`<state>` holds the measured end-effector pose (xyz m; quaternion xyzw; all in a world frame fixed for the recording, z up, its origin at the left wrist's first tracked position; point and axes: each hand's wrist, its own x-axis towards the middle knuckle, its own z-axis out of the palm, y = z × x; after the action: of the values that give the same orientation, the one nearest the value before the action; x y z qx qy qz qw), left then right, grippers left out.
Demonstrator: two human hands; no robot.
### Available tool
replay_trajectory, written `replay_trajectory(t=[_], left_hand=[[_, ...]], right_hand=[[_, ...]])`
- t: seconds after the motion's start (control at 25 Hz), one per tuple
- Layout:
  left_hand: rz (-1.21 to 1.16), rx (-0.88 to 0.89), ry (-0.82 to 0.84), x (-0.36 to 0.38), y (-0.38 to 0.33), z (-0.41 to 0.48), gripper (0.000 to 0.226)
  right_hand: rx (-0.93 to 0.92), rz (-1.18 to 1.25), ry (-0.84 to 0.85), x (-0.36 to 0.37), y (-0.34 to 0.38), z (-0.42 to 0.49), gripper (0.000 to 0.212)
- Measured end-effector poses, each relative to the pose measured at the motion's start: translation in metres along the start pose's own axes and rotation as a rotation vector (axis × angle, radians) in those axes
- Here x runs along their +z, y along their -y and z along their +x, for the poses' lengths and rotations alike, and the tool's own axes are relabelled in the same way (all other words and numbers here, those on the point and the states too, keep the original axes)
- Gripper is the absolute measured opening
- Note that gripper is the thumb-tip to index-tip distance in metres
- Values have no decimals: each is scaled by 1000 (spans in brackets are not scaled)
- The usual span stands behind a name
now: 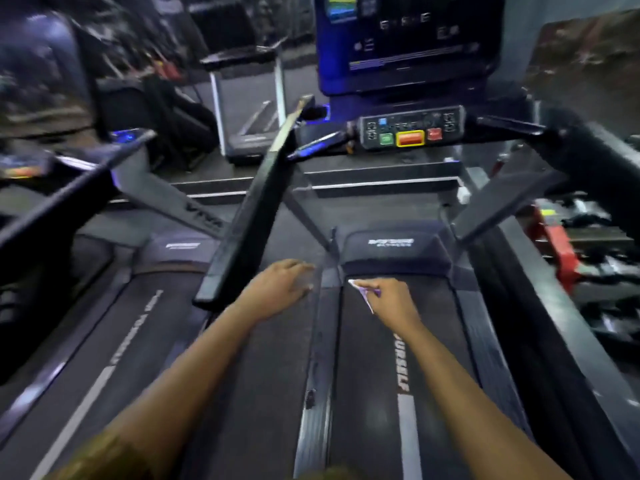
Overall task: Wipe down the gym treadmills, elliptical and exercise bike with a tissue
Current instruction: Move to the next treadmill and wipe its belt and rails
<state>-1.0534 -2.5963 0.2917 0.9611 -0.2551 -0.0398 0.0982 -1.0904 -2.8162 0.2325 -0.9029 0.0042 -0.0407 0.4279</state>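
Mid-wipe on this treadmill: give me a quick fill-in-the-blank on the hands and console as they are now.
The right hand pinches a ____.
The left hand, fingers straight, holds ____.
On the control panel, the button left of the orange button is ____.
The right hand is over the treadmill's ____, just short of the motor cover.
Missing: tissue; nothing; green; belt.

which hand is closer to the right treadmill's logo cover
Right. The right hand, pinching the tissue, is over the belt just short of the logo cover; the left hand sits farther left, past the side rail.
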Motion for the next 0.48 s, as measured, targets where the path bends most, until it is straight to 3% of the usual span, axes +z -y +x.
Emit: replay_trajectory(t=[0.12,0.2,0.32,0.48], left_hand=[[51,-137,-222,-31,33,11,62],[48,-308,-281,-40,57,28,59],[13,-546,-166,-29,88,49,70],[58,-642,-97,-7,98,47,75]], right_hand=[[-48,132,9,8,18,40,31],[-72,272,5,15,29,69,35],[-56,400,31,29,43,111,39],[-8,479,61,46,49,145,38]])
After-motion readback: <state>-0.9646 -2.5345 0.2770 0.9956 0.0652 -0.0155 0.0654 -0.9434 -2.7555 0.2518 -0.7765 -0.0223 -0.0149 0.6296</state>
